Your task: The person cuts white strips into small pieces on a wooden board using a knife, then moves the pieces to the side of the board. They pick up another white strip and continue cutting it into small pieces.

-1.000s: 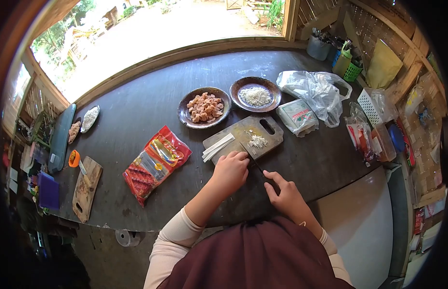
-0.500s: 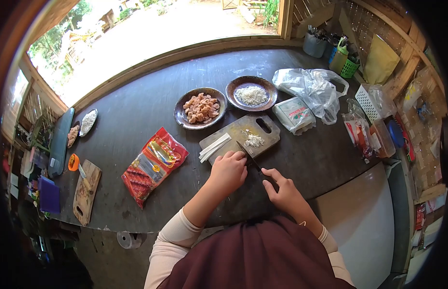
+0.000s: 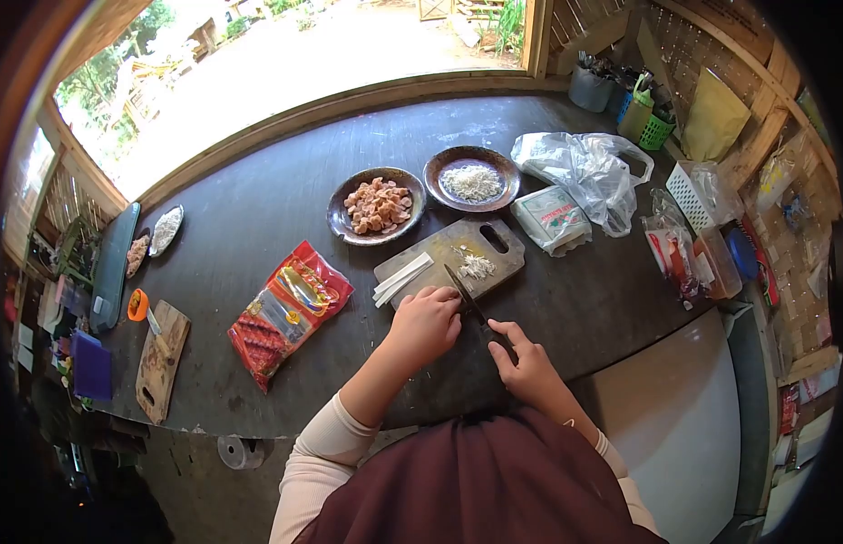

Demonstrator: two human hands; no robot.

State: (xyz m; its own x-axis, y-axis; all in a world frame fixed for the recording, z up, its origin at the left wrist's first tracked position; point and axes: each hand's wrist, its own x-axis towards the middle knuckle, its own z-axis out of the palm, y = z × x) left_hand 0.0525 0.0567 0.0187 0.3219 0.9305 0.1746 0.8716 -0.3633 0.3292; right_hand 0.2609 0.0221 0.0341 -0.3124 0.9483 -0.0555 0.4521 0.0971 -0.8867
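A dark-bladed knife point(image 3: 465, 294) is in my right hand point(image 3: 523, 355), its blade over the near edge of a worn cutting board point(image 3: 447, 243). Beside the blade, my left hand point(image 3: 426, 319) rests at the board's near edge with its fingers curled down; whatever lies under the fingertips is hidden. White strips point(image 3: 404, 276) lie on the board's left part. Small chopped white pieces point(image 3: 477, 267) are piled right of the blade. Behind the board stand a bowl of pinkish-brown chunks point(image 3: 379, 205) and a plate of white shreds point(image 3: 473, 181).
A red packet point(image 3: 290, 313) lies left of my left arm. To the right are a white package point(image 3: 552, 219) and a plastic bag point(image 3: 580, 168). Far left, a small board point(image 3: 163, 363) carries a second knife point(image 3: 158, 332). Containers line the right edge.
Both hands and the knife have shifted very slightly left in the view. The board and the objects around it look almost the same.
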